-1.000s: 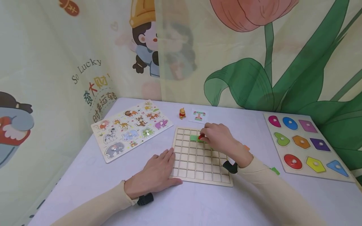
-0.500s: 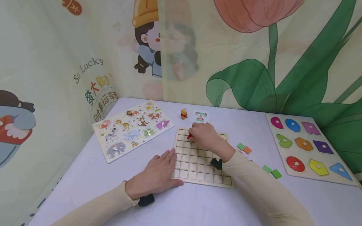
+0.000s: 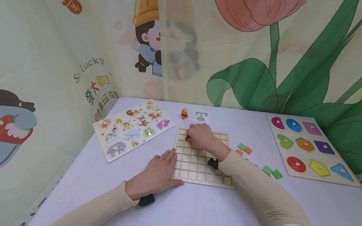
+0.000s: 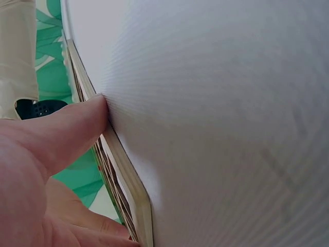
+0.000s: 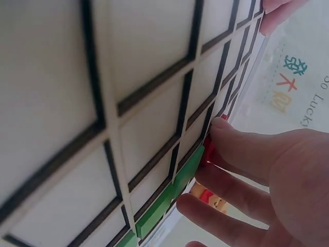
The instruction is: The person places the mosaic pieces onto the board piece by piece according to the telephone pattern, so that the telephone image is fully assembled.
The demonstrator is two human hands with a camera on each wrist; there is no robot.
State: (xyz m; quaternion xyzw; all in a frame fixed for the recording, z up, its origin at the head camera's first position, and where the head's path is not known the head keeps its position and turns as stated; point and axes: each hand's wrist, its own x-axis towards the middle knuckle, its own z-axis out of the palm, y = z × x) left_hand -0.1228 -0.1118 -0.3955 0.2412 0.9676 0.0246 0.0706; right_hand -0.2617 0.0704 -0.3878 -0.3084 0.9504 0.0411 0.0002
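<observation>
A wooden grid board (image 3: 195, 166) lies on the white table. My right hand (image 3: 204, 138) pinches a small red tile (image 3: 187, 137) between thumb and fingers, low over the board's far-left squares. In the right wrist view the thumb (image 5: 247, 149) presses at the red tile (image 5: 208, 150), right beside a row of green tiles (image 5: 189, 167) set in the grid. From the head camera the hand hides those green tiles. My left hand (image 3: 154, 174) lies flat with straight fingers at the board's left edge, its thumb (image 4: 77, 126) against the near edge.
Behind the board stand a small bear figure (image 3: 184, 113) and a pattern card (image 3: 201, 116). Loose green tiles (image 3: 277, 174) and orange tiles (image 3: 248, 150) lie to the right. An animal puzzle (image 3: 133, 130) is at left, a shape puzzle (image 3: 304, 144) at right.
My right hand has moved left across the board with the red tile, uncovering loose tiles on the right. The left hand stays at the board's edge.
</observation>
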